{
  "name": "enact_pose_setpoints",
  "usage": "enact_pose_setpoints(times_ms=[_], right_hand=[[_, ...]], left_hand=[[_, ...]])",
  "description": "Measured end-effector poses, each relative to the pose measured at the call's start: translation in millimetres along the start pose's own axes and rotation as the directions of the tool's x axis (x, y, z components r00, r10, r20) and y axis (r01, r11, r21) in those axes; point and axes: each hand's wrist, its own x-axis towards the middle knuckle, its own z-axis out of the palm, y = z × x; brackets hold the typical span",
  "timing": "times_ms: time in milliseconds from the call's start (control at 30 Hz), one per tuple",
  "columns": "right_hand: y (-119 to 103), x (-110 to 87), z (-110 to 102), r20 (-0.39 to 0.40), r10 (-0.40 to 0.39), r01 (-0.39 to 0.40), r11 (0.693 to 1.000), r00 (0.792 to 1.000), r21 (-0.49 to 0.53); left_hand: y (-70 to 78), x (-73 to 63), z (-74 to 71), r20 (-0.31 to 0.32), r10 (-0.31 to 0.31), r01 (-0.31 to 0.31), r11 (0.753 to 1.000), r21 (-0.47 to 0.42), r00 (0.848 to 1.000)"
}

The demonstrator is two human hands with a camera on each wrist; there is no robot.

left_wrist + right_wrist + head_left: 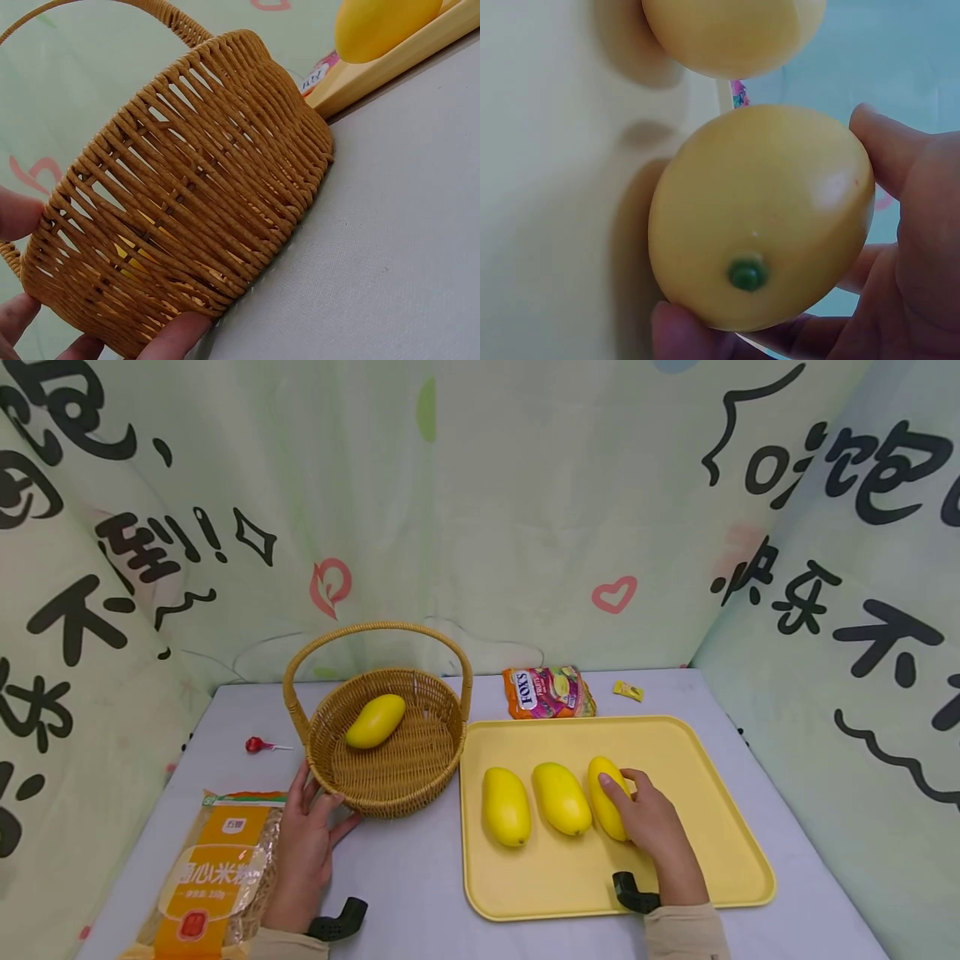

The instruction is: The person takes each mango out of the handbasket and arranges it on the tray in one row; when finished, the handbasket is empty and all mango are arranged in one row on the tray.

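My right hand (pixel 656 818) grips the rightmost yellow mango (pixel 609 797) on the yellow tray (pixel 720 868), thumb on one side and fingers on the other. The right wrist view shows the green nub on the end of this mango (pixel 761 202). Two more mangoes, one in the middle (pixel 561 797) and one at the left (pixel 506 806), lie beside it. My left hand (pixel 307 843) touches the near left side of the wicker basket (pixel 397 781) with spread fingers; its fingertips (pixel 176 334) rest against the weave. Another mango (pixel 377 721) lies inside the basket.
A bag of rice snacks (pixel 206 877) lies close to my left forearm. Left of the basket is a red lollipop (pixel 257 744). Behind the tray sit a Fox's candy bag (pixel 549 692) and a small yellow wrapped candy (pixel 627 691). The basket handle (pixel 378 627) arches upright.
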Motion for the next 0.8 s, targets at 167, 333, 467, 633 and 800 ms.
enact_pose_setpoints(times_ms=[167,333,467,633,800], right_hand=[[1.9,0.4,-0.4,-0.001,-0.013,0.013,1.0,1.0,-0.008],[2.9,-0.6,-1.5,-0.008,-0.037,0.037,0.999,0.999,-0.009],[1.6,-2.6,-2.8,-0.003,-0.043,0.043,0.999,0.999,0.016],[0.7,-4.6,-4.1,0.0,-0.032,0.032,0.999,0.999,0.035],[1.1,-6.4,-6.6,-0.007,-0.024,0.024,0.999,1.0,0.041]], left_hand=[[0.1,0.2,-0.5,0.001,-0.008,0.008,1.0,-0.001,1.0],[0.5,0.0,-0.9,0.0,-0.013,0.013,1.0,-0.002,1.0],[0.7,-0.5,-0.4,0.001,-0.008,0.008,1.0,-0.002,1.0],[1.0,-0.9,-0.1,0.004,-0.007,0.007,1.0,-0.004,1.0],[1.2,-0.9,-0.2,0.001,-0.009,0.009,1.0,-0.001,1.0]])
